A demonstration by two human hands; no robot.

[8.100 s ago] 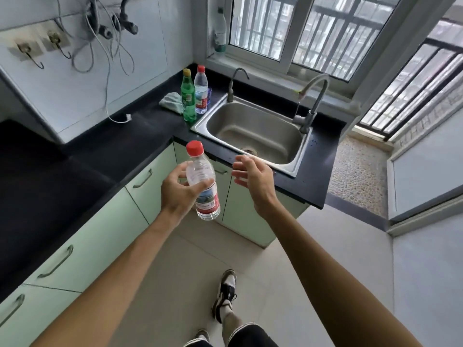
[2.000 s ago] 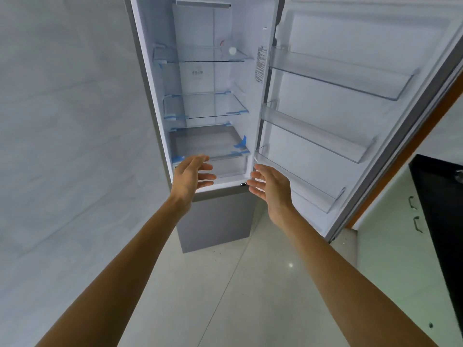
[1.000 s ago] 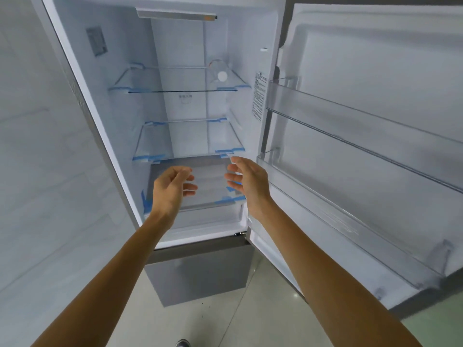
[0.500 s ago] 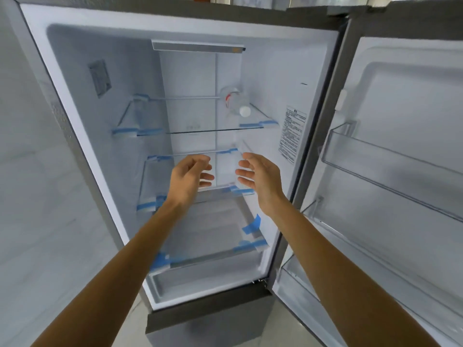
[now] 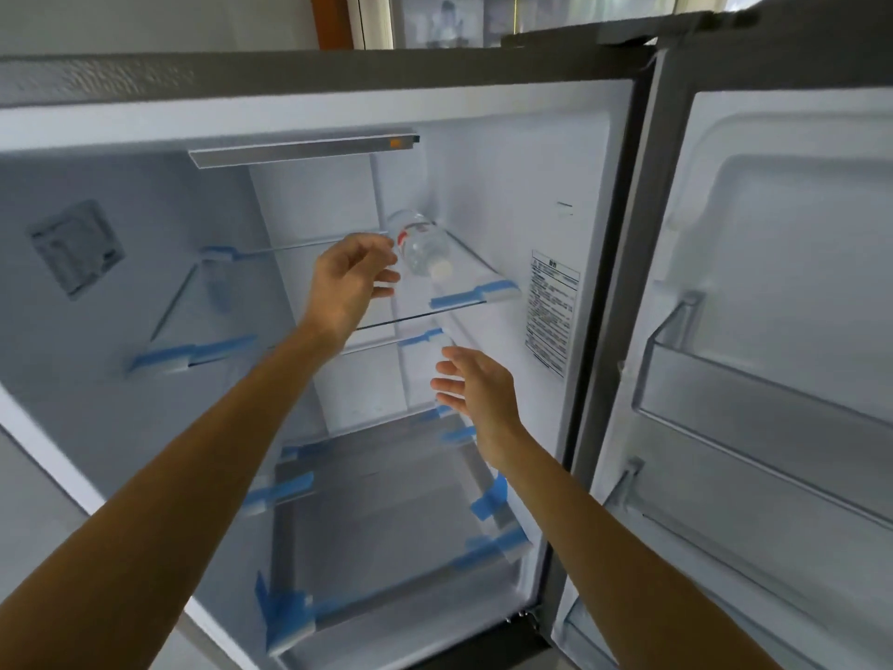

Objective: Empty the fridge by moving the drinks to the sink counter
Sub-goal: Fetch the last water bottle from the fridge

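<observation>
The fridge [image 5: 604, 195] stands open in front of me. One clear plastic bottle [image 5: 423, 244] with a white cap and a red-and-white label lies on its side at the right rear of the top glass shelf [image 5: 454, 302], cap towards me. My left hand [image 5: 350, 278] is raised at that shelf with fingers apart, its fingertips just left of the bottle; I cannot tell whether they touch it. My right hand [image 5: 476, 389] hovers lower, in front of the second shelf, open and holding nothing.
The lower glass shelves carry blue tape strips and no drinks. The fridge door [image 5: 783, 331] hangs open on the right with bare door racks [image 5: 725, 394]. A sticker [image 5: 551, 316] marks the fridge's right inner wall.
I have come closer to the fridge. My left hand rose from the second shelf up to the top shelf beside the lying bottle. My right hand stayed low and open.
</observation>
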